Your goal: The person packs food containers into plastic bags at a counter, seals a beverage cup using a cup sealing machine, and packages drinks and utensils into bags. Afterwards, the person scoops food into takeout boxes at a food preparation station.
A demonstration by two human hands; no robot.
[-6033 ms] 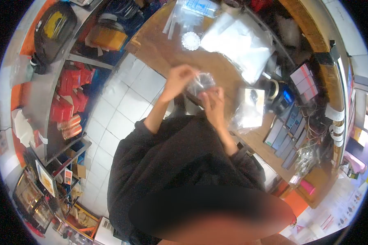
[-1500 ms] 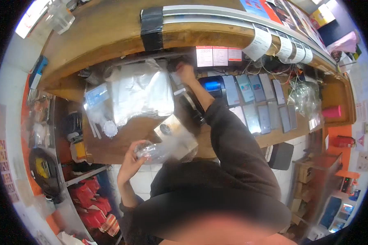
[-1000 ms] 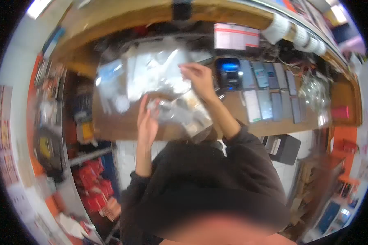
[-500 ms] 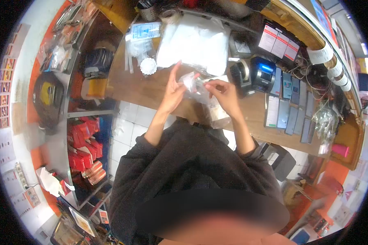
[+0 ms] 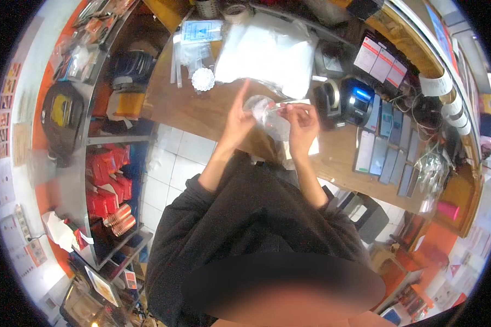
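Above the front of the wooden table, a small clear plastic bag is stretched between my two hands. My left hand holds its left side against the thumb, with the index finger pointing straight up. On the other side, my right hand pinches the bag's upper edge between thumb and fingertips, the other fingers curled. Something reddish shows through the plastic, too small to name. A pale paper or booklet lies beneath my right hand, partly hidden by it.
A stack of clear plastic sheets lies at the back of the table, beside a white doily-like round and a blue-printed packet. To the right are a label printer and several phones. Shelves with red boxes stand left.
The bag has opened out wider between my hands. My right hand has turned more upright and its fingers have curled in. The whole view has shifted slightly.
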